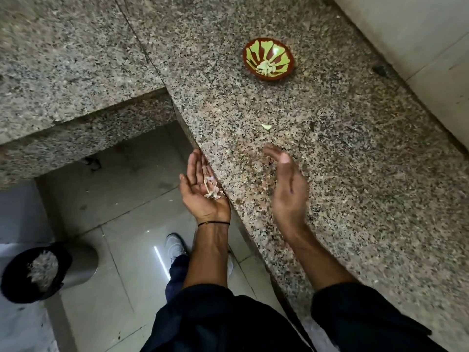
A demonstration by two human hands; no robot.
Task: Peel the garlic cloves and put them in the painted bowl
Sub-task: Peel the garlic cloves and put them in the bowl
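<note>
The painted bowl [268, 58], red-brown with green petals, stands on the granite counter [330, 148] toward the back, with several peeled garlic cloves [266, 67] in its bottom. One pale garlic piece [266, 126] lies alone on the counter between the bowl and my hands. My left hand [200, 184] is cupped palm up against the counter's edge, with a small heap of garlic skins [212, 190] in the palm. My right hand [285, 184] hovers on edge over the counter just right of it, fingers apart and empty, slightly blurred.
A dark bin [38, 273] with pale peel scraps inside stands on the tiled floor at lower left. A second granite slab [63, 59] runs off to the left. A light wall [418, 47] borders the counter on the right. My white shoe [175, 246] shows below.
</note>
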